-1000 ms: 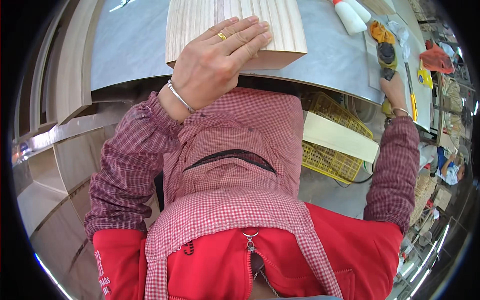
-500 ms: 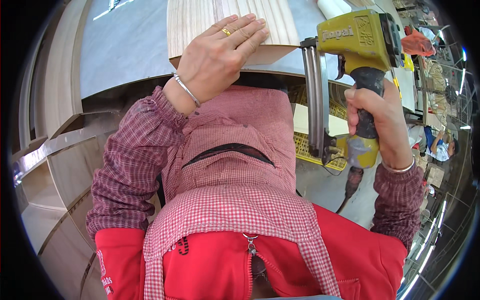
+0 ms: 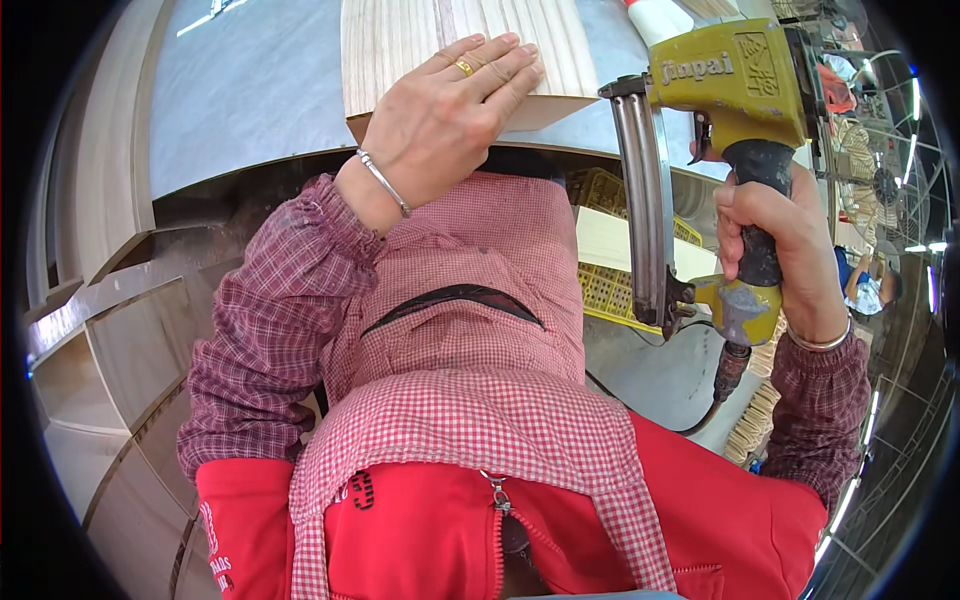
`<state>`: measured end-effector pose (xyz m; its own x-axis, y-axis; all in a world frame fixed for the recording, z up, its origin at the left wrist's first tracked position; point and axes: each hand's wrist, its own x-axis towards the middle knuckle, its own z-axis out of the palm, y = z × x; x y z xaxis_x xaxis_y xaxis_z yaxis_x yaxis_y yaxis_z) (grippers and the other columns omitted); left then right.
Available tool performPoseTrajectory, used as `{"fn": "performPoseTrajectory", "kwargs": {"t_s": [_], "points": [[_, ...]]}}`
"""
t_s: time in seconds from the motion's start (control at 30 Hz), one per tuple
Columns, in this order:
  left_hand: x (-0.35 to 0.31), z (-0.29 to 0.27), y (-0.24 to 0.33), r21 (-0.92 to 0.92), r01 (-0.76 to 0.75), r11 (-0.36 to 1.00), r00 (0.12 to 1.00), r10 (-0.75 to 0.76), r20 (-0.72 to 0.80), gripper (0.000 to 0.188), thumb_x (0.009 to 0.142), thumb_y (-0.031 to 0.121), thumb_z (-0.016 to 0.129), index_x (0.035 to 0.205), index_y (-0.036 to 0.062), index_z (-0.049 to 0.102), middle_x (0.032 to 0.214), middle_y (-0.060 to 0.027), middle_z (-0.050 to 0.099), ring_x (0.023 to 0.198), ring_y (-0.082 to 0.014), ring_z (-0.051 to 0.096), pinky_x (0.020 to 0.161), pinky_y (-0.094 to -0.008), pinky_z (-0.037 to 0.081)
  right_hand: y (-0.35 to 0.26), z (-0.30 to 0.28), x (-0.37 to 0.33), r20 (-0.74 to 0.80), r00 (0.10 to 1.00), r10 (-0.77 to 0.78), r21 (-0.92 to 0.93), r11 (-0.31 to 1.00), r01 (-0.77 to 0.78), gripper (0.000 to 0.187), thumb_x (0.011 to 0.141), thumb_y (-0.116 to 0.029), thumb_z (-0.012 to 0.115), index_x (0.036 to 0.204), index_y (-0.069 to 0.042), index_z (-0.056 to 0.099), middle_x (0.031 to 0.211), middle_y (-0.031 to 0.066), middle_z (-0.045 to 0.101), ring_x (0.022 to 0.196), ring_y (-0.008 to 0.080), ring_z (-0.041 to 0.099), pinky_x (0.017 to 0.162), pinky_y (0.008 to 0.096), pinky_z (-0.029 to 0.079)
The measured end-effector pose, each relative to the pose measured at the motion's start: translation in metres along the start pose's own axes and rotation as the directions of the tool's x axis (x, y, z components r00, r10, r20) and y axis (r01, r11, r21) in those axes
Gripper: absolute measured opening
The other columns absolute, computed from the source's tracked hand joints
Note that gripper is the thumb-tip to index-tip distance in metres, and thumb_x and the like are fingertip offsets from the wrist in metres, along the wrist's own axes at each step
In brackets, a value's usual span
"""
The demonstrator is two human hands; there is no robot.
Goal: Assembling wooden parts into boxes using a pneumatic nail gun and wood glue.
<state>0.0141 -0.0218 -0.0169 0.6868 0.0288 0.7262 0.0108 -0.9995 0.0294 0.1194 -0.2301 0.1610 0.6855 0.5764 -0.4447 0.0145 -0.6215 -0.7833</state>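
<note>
My left hand [image 3: 437,125] lies flat on top of a pale wooden box-like piece [image 3: 400,40], fingers stretched out over its near edge. That piece rests at the near edge of a grey-blue table [image 3: 250,100]. To the right, my right hand [image 3: 785,220] is wrapped round the black grip of a yellow pneumatic nail gun [image 3: 715,68]. A finger shows by the trigger. The gun's long metal magazine [image 3: 643,200] runs down toward my lap, and its nose is close to the wooden piece's right corner, apparently a little apart from it. An air hose [image 3: 722,385] hangs from the handle's lower end.
Tall wooden panels [image 3: 115,130] stand at the left, above open wooden compartments [image 3: 75,380]. Under the table on the right is a yellow plastic crate [image 3: 605,290] with a pale board [image 3: 605,238] on it. A white roll-like object [image 3: 660,18] lies beyond the gun. Another person [image 3: 868,288] sits far right.
The nail gun and my right hand have shifted slightly right and down. My left hand stays flat on the wooden piece, with the view moved a little.
</note>
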Motion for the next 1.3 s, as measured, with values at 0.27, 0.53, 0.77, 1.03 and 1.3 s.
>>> {"fn": "performPoseTrajectory", "kwargs": {"t_s": [0.27,0.53,0.77,1.03,1.3], "points": [[0.0,-0.002,-0.004,0.01,-0.004,1.0,1.0,0.004,-0.008,0.031,0.08,0.01,0.061,0.11,0.0078,0.064,0.12,-0.0043,0.063,0.116,-0.0157,0.057,0.105,-0.0288,0.04,-0.006,0.005,0.003,-0.011,1.0,0.028,0.002,1.0,-0.028,0.015,0.075,-0.012,0.059,0.081,0.002,0.056,0.052,0.0046,0.053,0.039,0.011,0.045,0.041,0.0196,0.039],[0.0,-0.006,-0.003,-0.014,0.007,1.0,1.0,-0.007,-0.008,0.032,0.08,0.01,0.061,0.111,0.0075,0.064,0.119,-0.0044,0.064,0.116,-0.0161,0.057,0.105,-0.0288,0.04,-0.019,0.007,0.001,0.045,0.999,0.022,-0.091,0.996,-0.018,0.022,0.074,-0.011,0.057,0.089,0.005,0.056,0.052,0.005,0.053,0.039,0.0113,0.045,0.042,0.0192,0.039],[-0.006,-0.002,-0.007,-0.039,0.024,0.999,1.0,-0.024,-0.01,0.031,0.079,0.009,0.061,0.11,0.0057,0.064,0.119,-0.0059,0.063,0.115,-0.0166,0.057,0.105,-0.0284,0.04,-0.03,0.035,-0.011,0.035,0.999,-0.007,-0.085,0.996,0.01,0.016,0.074,-0.011,0.057,0.082,0.002,0.056,0.052,0.0047,0.053,0.039,0.0108,0.046,0.042,0.0188,0.039],[-0.009,0.002,-0.007,-0.074,0.057,0.996,0.998,-0.059,-0.026,0.028,0.08,0.008,0.06,0.108,0.0038,0.064,0.117,-0.0075,0.064,0.112,-0.0167,0.059,0.104,-0.0279,0.041,-0.028,0.052,-0.005,0.116,0.993,-0.006,-0.081,0.997,0.016,0.011,0.074,-0.011,0.058,0.076,-0.001,0.055,0.051,0.0044,0.054,0.04,0.0107,0.046,0.043,0.0191,0.039],[-0.005,0.0,-0.005,-0.066,0.061,0.996,0.998,-0.063,-0.027,0.027,0.08,0.007,0.059,0.106,0.003,0.064,0.115,-0.0075,0.065,0.111,-0.0169,0.06,0.103,-0.0278,0.042,-0.029,0.053,-0.004,0.118,0.993,0.012,-0.04,0.999,-0.008,0.011,0.074,-0.011,0.058,0.076,0.0,0.055,0.051,0.0047,0.053,0.04,0.0112,0.046,0.043,0.0196,0.04]]}}
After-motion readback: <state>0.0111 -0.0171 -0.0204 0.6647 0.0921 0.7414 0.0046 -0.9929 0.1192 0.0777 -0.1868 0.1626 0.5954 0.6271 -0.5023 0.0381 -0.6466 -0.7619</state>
